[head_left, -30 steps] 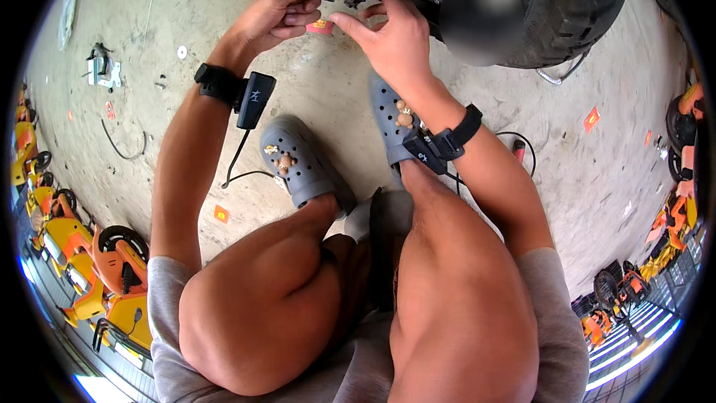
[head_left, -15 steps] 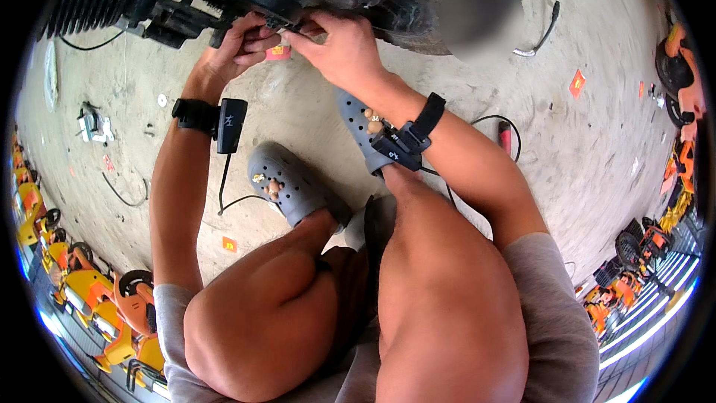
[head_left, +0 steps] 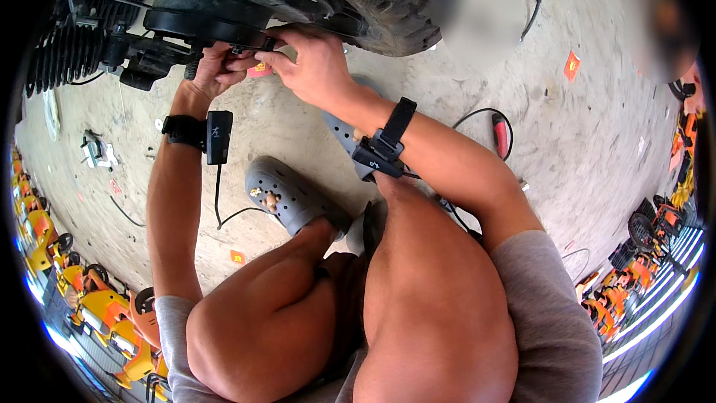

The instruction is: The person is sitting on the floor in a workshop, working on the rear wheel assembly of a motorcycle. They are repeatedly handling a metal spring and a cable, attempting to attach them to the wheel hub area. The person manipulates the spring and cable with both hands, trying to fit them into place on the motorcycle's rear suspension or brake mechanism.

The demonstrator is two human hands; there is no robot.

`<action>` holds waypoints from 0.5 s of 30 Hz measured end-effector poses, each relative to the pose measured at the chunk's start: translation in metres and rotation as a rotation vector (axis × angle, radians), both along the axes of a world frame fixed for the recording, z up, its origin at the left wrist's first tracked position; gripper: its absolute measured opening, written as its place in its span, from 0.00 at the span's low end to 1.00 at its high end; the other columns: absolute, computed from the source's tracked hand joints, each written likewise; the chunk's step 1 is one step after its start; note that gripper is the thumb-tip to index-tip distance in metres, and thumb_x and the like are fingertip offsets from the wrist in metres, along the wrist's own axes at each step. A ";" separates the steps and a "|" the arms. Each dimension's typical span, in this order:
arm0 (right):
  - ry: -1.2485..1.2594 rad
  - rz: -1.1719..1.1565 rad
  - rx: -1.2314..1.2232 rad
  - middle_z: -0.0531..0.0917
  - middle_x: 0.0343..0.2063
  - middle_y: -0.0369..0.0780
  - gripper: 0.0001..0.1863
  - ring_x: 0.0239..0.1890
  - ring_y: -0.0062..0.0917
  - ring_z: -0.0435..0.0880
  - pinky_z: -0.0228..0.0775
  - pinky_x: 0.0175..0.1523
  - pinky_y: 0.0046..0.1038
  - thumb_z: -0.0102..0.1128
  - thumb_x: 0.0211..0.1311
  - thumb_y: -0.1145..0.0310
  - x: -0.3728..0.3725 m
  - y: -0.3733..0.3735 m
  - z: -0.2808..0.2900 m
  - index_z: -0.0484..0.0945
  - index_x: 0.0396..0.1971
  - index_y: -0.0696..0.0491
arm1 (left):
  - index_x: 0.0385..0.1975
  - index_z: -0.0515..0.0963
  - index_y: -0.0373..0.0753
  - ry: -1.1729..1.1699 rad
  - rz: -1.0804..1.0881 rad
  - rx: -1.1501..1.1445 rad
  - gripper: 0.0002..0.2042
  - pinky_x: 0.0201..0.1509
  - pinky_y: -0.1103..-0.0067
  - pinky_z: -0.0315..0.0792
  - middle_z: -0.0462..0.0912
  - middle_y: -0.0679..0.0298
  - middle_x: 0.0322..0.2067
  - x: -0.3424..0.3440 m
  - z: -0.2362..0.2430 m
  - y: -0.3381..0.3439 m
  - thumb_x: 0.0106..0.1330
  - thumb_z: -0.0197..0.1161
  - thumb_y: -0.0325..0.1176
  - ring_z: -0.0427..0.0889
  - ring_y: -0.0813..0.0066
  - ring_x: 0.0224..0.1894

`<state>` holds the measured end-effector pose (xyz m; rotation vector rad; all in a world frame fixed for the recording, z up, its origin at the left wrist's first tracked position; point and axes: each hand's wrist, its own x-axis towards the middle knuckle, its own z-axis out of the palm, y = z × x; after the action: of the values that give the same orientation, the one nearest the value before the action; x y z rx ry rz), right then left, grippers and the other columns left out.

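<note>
- At ten o'clock, a black coiled metal spring is seen beside a black, drum-shaped housing.
- Between ten and eleven, below the housing, the left hand is held with fingers curled and pressed together; whether anything is gripped cannot be told.
- Near eleven, at the housing's lower edge, a small dark fitting appears to be pinched between thumb and fingers of the right hand. It could be dropped if the pinch slips, and fingers could be nipped if the knobbly black rubber tyre at twelve were turned.
- Between two and three, a thin black cable is looped by a red-handled object; if snagged, the right arm could be hindered.
- Writing: pale marks are borne by the black left wrist box and the black right wrist box, yellow print by the red-orange paper card at two.
</note>
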<state>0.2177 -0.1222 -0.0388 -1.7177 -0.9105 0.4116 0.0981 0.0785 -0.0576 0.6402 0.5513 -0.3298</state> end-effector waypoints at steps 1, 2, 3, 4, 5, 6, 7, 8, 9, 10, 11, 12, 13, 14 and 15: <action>0.010 0.015 -0.020 0.85 0.31 0.44 0.15 0.33 0.40 0.84 0.76 0.38 0.37 0.64 0.55 0.58 0.000 -0.001 0.000 0.82 0.39 0.51 | 0.30 0.70 0.37 -0.035 -0.036 -0.016 0.17 0.12 0.94 0.47 0.68 0.69 0.27 -0.001 -0.003 0.003 0.68 0.55 0.47 0.56 0.90 0.19; 0.021 0.030 -0.040 0.85 0.31 0.45 0.16 0.33 0.40 0.84 0.76 0.38 0.37 0.64 0.56 0.57 0.001 -0.002 0.000 0.82 0.40 0.51 | 0.30 0.69 0.37 -0.039 -0.042 -0.040 0.17 0.12 0.94 0.47 0.68 0.69 0.27 -0.001 -0.003 0.004 0.67 0.55 0.47 0.56 0.90 0.19; 0.012 0.033 -0.031 0.85 0.32 0.45 0.16 0.34 0.41 0.84 0.76 0.38 0.38 0.64 0.56 0.57 0.001 -0.002 0.000 0.82 0.40 0.51 | 0.30 0.69 0.37 -0.042 -0.048 -0.064 0.16 0.12 0.94 0.47 0.68 0.69 0.27 -0.001 -0.004 0.004 0.67 0.55 0.46 0.56 0.89 0.19; 0.004 0.037 -0.023 0.85 0.32 0.45 0.16 0.34 0.41 0.84 0.76 0.38 0.38 0.64 0.56 0.57 0.000 -0.001 0.001 0.82 0.40 0.51 | 0.30 0.69 0.37 -0.046 -0.052 -0.087 0.16 0.12 0.94 0.47 0.68 0.69 0.27 -0.002 -0.004 0.005 0.67 0.56 0.46 0.56 0.89 0.19; -0.004 0.040 -0.017 0.85 0.32 0.45 0.16 0.34 0.41 0.84 0.76 0.38 0.38 0.63 0.56 0.57 0.001 -0.001 0.001 0.82 0.40 0.52 | 0.30 0.69 0.38 -0.037 -0.051 -0.097 0.16 0.12 0.94 0.47 0.68 0.69 0.27 -0.002 -0.005 0.005 0.67 0.56 0.46 0.56 0.89 0.19; -0.018 0.037 -0.007 0.85 0.32 0.45 0.15 0.34 0.41 0.84 0.76 0.39 0.37 0.65 0.55 0.59 0.001 -0.001 0.001 0.82 0.38 0.52 | 0.30 0.69 0.38 -0.028 -0.050 -0.107 0.16 0.12 0.94 0.47 0.68 0.69 0.27 -0.001 -0.006 0.006 0.67 0.56 0.46 0.56 0.89 0.19; -0.032 0.034 0.004 0.85 0.31 0.45 0.14 0.33 0.41 0.83 0.76 0.39 0.35 0.66 0.53 0.61 0.002 0.000 0.000 0.83 0.37 0.53 | 0.30 0.69 0.38 -0.018 -0.049 -0.116 0.16 0.12 0.94 0.47 0.68 0.69 0.27 -0.001 -0.007 0.007 0.67 0.56 0.45 0.56 0.89 0.19; -0.044 0.027 0.013 0.85 0.31 0.44 0.14 0.33 0.40 0.83 0.75 0.39 0.34 0.68 0.52 0.62 0.002 0.000 0.000 0.84 0.35 0.54 | 0.30 0.69 0.38 -0.008 -0.061 -0.101 0.15 0.12 0.94 0.47 0.67 0.69 0.27 0.000 -0.006 0.007 0.67 0.57 0.45 0.56 0.89 0.19; -0.059 0.025 0.019 0.85 0.31 0.45 0.13 0.33 0.40 0.83 0.75 0.39 0.34 0.68 0.52 0.62 0.003 -0.001 -0.001 0.84 0.35 0.54 | 0.30 0.69 0.38 0.003 -0.073 -0.087 0.15 0.12 0.94 0.47 0.67 0.69 0.27 0.002 -0.006 0.008 0.67 0.57 0.45 0.56 0.88 0.20; -0.073 0.022 0.024 0.85 0.31 0.45 0.13 0.34 0.40 0.83 0.76 0.40 0.34 0.68 0.52 0.62 0.006 -0.001 -0.002 0.84 0.35 0.54 | 0.30 0.69 0.38 0.013 -0.087 -0.072 0.15 0.12 0.94 0.47 0.67 0.69 0.26 0.005 -0.006 0.008 0.67 0.57 0.45 0.56 0.88 0.20; -0.086 0.021 0.037 0.85 0.31 0.45 0.13 0.34 0.40 0.84 0.76 0.40 0.34 0.68 0.52 0.62 0.005 0.000 -0.001 0.84 0.35 0.53 | 0.30 0.69 0.38 0.021 -0.050 -0.052 0.15 0.12 0.94 0.47 0.67 0.68 0.26 0.004 -0.007 0.010 0.67 0.57 0.44 0.57 0.88 0.20; -0.034 0.023 0.020 0.85 0.32 0.45 0.13 0.35 0.40 0.84 0.76 0.40 0.34 0.68 0.52 0.62 0.003 0.001 0.001 0.84 0.35 0.53 | 0.30 0.68 0.38 0.028 -0.014 -0.031 0.15 0.12 0.94 0.47 0.66 0.68 0.26 0.003 -0.009 0.010 0.67 0.57 0.44 0.57 0.88 0.20; 0.018 0.023 0.003 0.85 0.32 0.45 0.13 0.35 0.40 0.84 0.76 0.41 0.33 0.68 0.52 0.62 0.001 0.001 0.003 0.84 0.35 0.53 | 0.31 0.68 0.38 0.035 0.021 -0.011 0.14 0.12 0.94 0.47 0.66 0.68 0.26 0.001 -0.011 0.011 0.67 0.56 0.44 0.57 0.89 0.19; 0.062 0.018 -0.020 0.85 0.32 0.45 0.13 0.35 0.40 0.84 0.76 0.41 0.33 0.68 0.52 0.61 0.004 -0.001 0.002 0.84 0.35 0.53 | 0.31 0.69 0.37 0.080 0.056 -0.012 0.14 0.11 0.94 0.47 0.66 0.68 0.26 0.006 -0.009 0.006 0.67 0.56 0.43 0.57 0.89 0.19; 0.052 0.007 -0.027 0.85 0.32 0.45 0.14 0.36 0.40 0.84 0.76 0.41 0.33 0.68 0.52 0.61 0.005 -0.002 0.001 0.84 0.35 0.54 | 0.32 0.69 0.37 0.125 0.089 -0.014 0.14 0.11 0.93 0.47 0.66 0.68 0.25 0.007 -0.006 -0.001 0.67 0.56 0.43 0.57 0.89 0.19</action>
<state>0.2227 -0.1240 -0.0382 -1.7209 -0.8772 0.4736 0.1054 0.0779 -0.0636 0.5819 0.6943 -0.2907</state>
